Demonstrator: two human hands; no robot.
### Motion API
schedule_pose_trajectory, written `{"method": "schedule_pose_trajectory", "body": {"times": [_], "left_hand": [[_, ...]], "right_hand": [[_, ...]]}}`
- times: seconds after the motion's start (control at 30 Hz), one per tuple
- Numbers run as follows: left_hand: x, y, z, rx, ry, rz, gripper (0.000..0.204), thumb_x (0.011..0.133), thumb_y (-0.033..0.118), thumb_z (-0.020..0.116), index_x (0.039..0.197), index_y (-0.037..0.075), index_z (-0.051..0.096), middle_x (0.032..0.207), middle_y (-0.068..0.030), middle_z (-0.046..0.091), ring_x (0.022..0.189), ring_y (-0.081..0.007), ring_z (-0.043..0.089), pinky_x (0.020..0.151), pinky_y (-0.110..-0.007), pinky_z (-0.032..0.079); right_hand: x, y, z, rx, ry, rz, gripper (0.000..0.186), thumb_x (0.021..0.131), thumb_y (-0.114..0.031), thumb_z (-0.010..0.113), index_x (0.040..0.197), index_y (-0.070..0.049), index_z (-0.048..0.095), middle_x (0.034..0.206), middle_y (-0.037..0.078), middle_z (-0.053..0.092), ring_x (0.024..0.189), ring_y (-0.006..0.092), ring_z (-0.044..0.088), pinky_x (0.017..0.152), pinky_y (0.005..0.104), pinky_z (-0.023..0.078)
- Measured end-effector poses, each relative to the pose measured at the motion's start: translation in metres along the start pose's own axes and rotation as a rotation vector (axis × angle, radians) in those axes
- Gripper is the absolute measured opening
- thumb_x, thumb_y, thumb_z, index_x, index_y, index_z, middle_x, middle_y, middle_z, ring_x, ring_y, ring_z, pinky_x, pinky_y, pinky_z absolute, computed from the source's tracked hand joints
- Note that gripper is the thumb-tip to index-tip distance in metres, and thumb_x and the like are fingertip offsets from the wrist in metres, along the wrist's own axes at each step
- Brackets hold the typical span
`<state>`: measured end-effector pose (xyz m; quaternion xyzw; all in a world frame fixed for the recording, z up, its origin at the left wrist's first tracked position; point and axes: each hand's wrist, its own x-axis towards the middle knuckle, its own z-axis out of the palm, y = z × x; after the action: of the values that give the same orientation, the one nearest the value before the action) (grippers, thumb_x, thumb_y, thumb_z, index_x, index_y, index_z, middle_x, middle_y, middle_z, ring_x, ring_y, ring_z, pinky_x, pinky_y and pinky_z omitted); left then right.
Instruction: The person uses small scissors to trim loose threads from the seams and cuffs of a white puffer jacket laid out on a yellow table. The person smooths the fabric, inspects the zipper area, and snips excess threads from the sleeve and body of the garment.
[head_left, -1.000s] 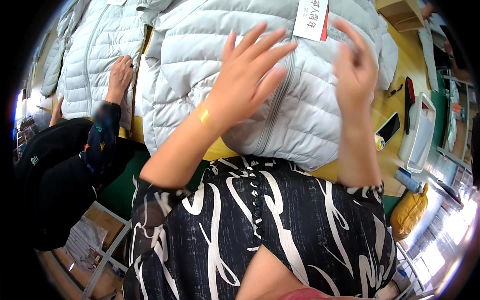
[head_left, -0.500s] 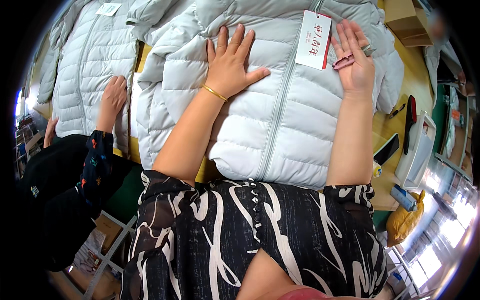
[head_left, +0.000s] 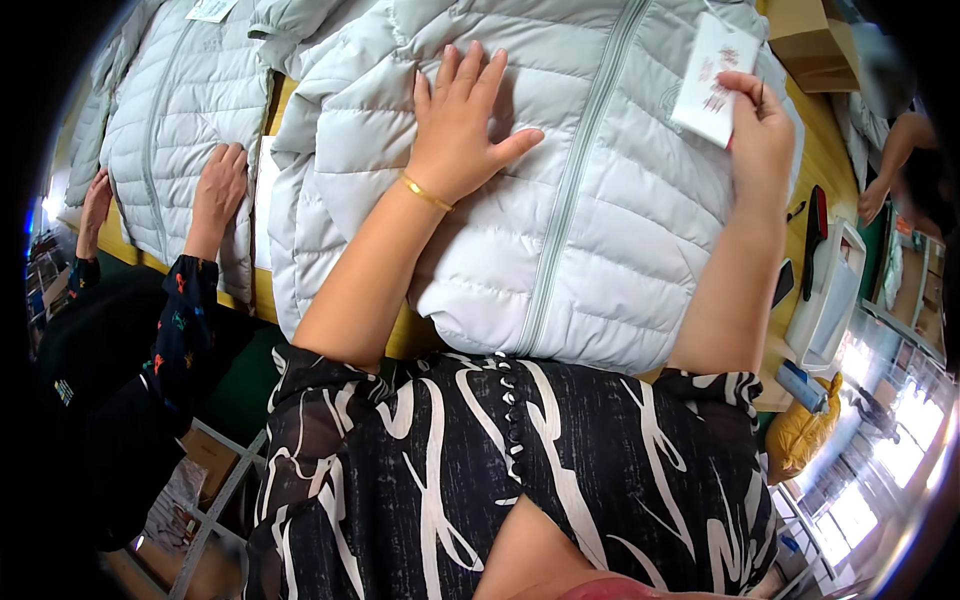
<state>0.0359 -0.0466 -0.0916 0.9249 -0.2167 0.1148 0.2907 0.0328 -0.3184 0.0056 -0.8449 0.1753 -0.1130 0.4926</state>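
Observation:
A pale grey quilted puffer jacket (head_left: 480, 250) lies front up on the table before me, its long zipper (head_left: 560, 200) running up the middle. My left hand (head_left: 455, 140) rests flat on the jacket's left half, fingers spread, with a gold bangle on the wrist. On the other side of the zipper, my right hand (head_left: 762, 145) pinches the edge of a white hang tag (head_left: 706, 85) with red print. The tag is tilted over the jacket's upper right. The small pink tool seen in this hand earlier is hidden now.
At left, a co-worker's hands (head_left: 218, 190) touch another grey puffer jacket (head_left: 205, 110). A cardboard box (head_left: 815, 50) stands at the far right. Down the right side lie a black-and-red brush (head_left: 816, 240), a phone (head_left: 783, 283), a white tray (head_left: 852, 285) and a yellow bag (head_left: 800, 435).
My right hand has turned over and moved right, taking hold of the hang tag, which has shifted right with it. My left hand stays about where it was. Another person's arm appears at far right.

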Motion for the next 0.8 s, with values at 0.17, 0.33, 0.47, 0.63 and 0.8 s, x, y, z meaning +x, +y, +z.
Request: {"method": "schedule_pose_trajectory", "body": {"times": [0.17, 0.33, 0.47, 0.63, 0.8], "left_hand": [[-0.071, -0.003, -0.05, -0.489, 0.13, -0.085, 0.032, 0.08, 0.013, 0.06, 0.11, 0.005, 0.05, 0.104, -0.0108, 0.055, 0.1, -0.0241, 0.05, 0.089, -0.034, 0.038], [-0.191, 0.003, -0.055, -1.119, 0.281, -0.867, 0.007, 0.091, 0.01, 0.048, 0.095, 0.004, 0.05, 0.088, -0.0016, 0.054, 0.079, -0.0078, 0.049, 0.073, -0.021, 0.041], [-0.186, 0.007, -0.045, -1.261, 0.342, -1.201, 0.021, 0.089, 0.007, 0.048, 0.109, 0.002, 0.045, 0.099, -0.0045, 0.053, 0.089, -0.0101, 0.051, 0.077, -0.023, 0.043], [-0.215, -0.014, -0.013, -1.266, 0.306, -1.157, 0.032, 0.085, 0.001, 0.05, 0.115, 0.001, 0.04, 0.104, -0.0069, 0.052, 0.094, -0.0134, 0.051, 0.08, -0.024, 0.045], [-0.204, 0.012, -0.018, -1.21, 0.399, -1.139, 0.054, 0.081, 0.002, 0.058, 0.126, 0.0, 0.027, 0.116, -0.0125, 0.047, 0.098, -0.0147, 0.051, 0.079, -0.025, 0.046]], "right_hand": [[-0.027, -0.007, -0.019, -0.643, 0.261, -0.545, 0.026, 0.085, -0.003, 0.042, 0.105, -0.005, 0.06, 0.104, 0.01, 0.06, 0.091, 0.0194, 0.057, 0.08, 0.0258, 0.043], [-0.098, 0.002, -0.008, -0.337, -0.061, -0.282, 0.025, 0.083, -0.003, 0.051, 0.107, -0.005, 0.059, 0.111, 0.01, 0.055, 0.095, 0.0179, 0.054, 0.075, 0.0246, 0.043], [-0.118, 0.031, -0.018, -0.414, 0.104, -0.227, 0.028, 0.08, -0.006, 0.059, 0.108, -0.005, 0.058, 0.105, 0.007, 0.053, 0.077, 0.0132, 0.05, 0.065, 0.022, 0.041], [-0.154, 0.07, -0.048, -0.33, 0.065, -0.048, 0.036, 0.079, -0.008, 0.062, 0.113, -0.004, 0.054, 0.108, 0.006, 0.05, 0.069, 0.0065, 0.04, 0.058, 0.021, 0.037], [-0.209, 0.125, -0.066, -0.117, 0.012, 0.017, 0.043, 0.08, -0.008, 0.063, 0.12, -0.002, 0.047, 0.11, 0.007, 0.051, 0.081, 0.0082, 0.049, 0.07, 0.0201, 0.038]]}}
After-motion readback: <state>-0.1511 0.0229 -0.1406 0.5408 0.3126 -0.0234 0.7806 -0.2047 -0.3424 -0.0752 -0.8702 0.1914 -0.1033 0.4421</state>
